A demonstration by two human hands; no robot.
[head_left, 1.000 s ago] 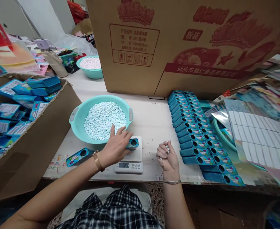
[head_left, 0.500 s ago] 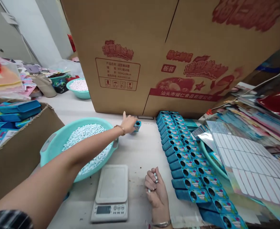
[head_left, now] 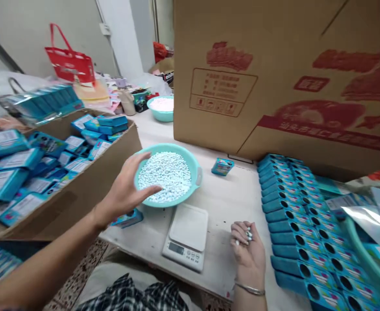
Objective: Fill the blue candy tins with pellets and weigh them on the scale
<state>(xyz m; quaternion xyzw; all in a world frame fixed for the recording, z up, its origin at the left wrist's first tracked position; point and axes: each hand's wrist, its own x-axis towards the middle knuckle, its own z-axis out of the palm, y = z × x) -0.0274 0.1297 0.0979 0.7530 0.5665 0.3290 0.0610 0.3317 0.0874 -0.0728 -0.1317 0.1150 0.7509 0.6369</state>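
My left hand (head_left: 125,190) is open with spread fingers, in the air over the near left rim of a teal basin (head_left: 196,170) full of small white-blue tablets (head_left: 165,175); it holds nothing. A small blue box (head_left: 127,219) lies on the table just under that hand. My right hand (head_left: 246,248) rests on the table, fingers curled around a few white tablets (head_left: 248,234). A white digital scale (head_left: 187,235) with a bare pan sits between my hands. One small blue box (head_left: 222,166) stands alone near the big carton.
A large printed cardboard carton (head_left: 274,77) walls off the back. Rows of blue boxes with round holes (head_left: 293,211) fill the right side. An open cardboard box of blue packs (head_left: 47,160) stands at left. A second teal basin (head_left: 162,108) and a red bag (head_left: 69,65) are farther back.
My left hand set the small blue box down by the carton, let go, and drew back toward the left over the basin's rim. The view swung left. My right hand stayed put.
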